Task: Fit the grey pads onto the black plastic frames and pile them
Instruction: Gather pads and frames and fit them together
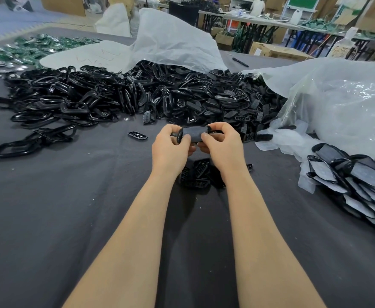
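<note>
While both hands meet just above the centre of the frame, the grey pad lies across the black frame, and the pair is held up off the bench.

- Long axis of pad and frame runs left to right across the picture. One end sits in each hand.
- Left hand grips the left end, with its thumb pressed on the pad's near edge. Right hand grips the right end the same way. The fingers of both hands curl over the far side, clenched on the piece.
- Neither hand is nearer, as the piece sits between them. Whether the pad is fully seated cannot be told, since the thumbs cover the near edge.
- Forearms reach straight up from the bottom of the frame, roughly parallel, with the wrists close together.
- The pile of fitted pieces lies at the right edge, well apart from the hands and nearer the right one. The set-down probably falls to that hand.
- The heap of loose frames fills the upper left, and slotted black parts lie upper centre beside a clear plastic bag.
- A few small black parts rest on the bench under the wrists.
</note>
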{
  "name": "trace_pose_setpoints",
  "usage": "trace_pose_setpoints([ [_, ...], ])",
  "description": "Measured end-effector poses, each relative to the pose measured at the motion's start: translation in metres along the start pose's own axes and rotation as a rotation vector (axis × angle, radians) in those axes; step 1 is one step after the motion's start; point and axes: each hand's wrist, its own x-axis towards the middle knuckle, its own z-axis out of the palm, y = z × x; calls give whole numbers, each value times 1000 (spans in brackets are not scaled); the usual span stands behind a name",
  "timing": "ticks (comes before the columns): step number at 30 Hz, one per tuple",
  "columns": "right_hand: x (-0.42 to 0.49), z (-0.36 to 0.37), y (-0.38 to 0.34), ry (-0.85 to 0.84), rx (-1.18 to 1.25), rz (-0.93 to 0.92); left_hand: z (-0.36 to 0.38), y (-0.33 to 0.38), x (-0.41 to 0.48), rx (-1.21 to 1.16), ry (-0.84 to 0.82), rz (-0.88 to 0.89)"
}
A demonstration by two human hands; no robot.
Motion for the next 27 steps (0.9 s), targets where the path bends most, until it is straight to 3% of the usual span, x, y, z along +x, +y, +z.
trace_pose_setpoints([
  [6,0,2,1,1,-110,-49,2,1,-2,41,24,24],
  [16,2,-1,5,-25,5,11,0,0,-1,-10,2,6],
  [21,2,-2,5,11,8,30,2,0,-3,96,-43,44],
  [27,1,-1,3,-3,-102,-8,1,1,-3,71,-40,23],
])
